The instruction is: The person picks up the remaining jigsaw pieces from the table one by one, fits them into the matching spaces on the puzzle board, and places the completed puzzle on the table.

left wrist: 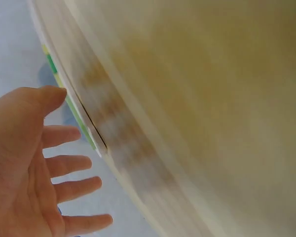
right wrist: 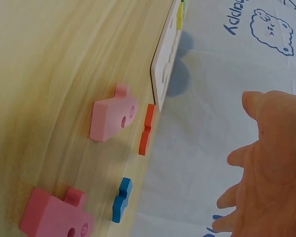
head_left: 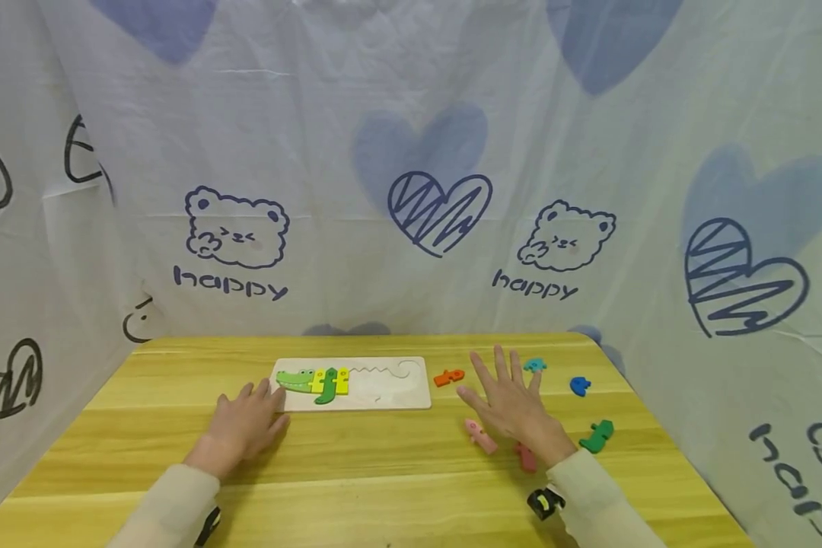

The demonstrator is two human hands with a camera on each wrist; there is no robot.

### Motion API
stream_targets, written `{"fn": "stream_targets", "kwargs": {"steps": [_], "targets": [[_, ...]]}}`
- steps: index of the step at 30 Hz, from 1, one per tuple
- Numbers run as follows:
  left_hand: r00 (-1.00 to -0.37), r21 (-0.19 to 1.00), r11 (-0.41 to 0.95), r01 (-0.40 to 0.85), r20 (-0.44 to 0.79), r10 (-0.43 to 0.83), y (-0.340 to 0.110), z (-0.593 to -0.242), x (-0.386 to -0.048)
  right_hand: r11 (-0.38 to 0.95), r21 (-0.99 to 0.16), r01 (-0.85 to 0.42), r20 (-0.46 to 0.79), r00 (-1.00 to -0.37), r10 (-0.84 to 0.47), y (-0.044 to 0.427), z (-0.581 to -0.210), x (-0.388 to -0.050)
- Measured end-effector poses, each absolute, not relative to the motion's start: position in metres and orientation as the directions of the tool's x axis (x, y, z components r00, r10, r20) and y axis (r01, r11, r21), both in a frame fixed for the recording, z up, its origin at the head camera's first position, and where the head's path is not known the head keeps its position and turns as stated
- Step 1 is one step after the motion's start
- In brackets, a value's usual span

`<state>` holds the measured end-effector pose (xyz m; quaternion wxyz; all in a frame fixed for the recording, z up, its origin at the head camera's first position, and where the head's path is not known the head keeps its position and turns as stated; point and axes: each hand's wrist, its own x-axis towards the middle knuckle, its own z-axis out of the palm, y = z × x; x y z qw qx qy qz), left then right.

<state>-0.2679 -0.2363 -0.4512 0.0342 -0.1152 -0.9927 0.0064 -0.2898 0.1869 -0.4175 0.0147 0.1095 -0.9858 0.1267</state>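
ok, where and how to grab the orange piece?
I'd pinch the orange piece mid-length across its near and far edges, from above: it lies flat on the table, elongated roughly left to right, long edges free, with the board off its left end.

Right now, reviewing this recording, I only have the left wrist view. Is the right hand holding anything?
Observer: No, the right hand is spread out and holds nothing.
Operator: Any loose pieces?
Observer: Yes, in the head view an orange piece lies just past the right end of the board.
Operator: Which one is farthest right?
Observer: In the head view, the green piece lying on its own.
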Motion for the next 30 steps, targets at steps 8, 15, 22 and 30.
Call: {"fn": "stream_targets", "kwargs": {"steps": [8,15,22,30], "targets": [[-0.973,-0.071,0.972,0.226,0.039,0.229,-0.252,-0.453,-0.286,0.947,-0.238,-0.215,0.059,-0.977,-0.207,0.187,-0.414,-0.290],[-0.979,-0.014,0.979,0.204,0.014,0.204,-0.261,-0.453,-0.302,0.945,-0.248,-0.211,0.031,-0.977,-0.210,0.187,-0.415,-0.289],[-0.979,0.081,0.987,0.139,-0.137,0.149,-0.266,-0.452,-0.303,0.945,-0.245,-0.216,0.039,-0.976,-0.213,0.186,-0.413,-0.288],[-0.977,0.110,0.985,0.132,-0.151,0.147,-0.267,-0.453,-0.305,0.948,-0.240,-0.210,0.044,-0.978,-0.206,0.187,-0.413,-0.287]]}}
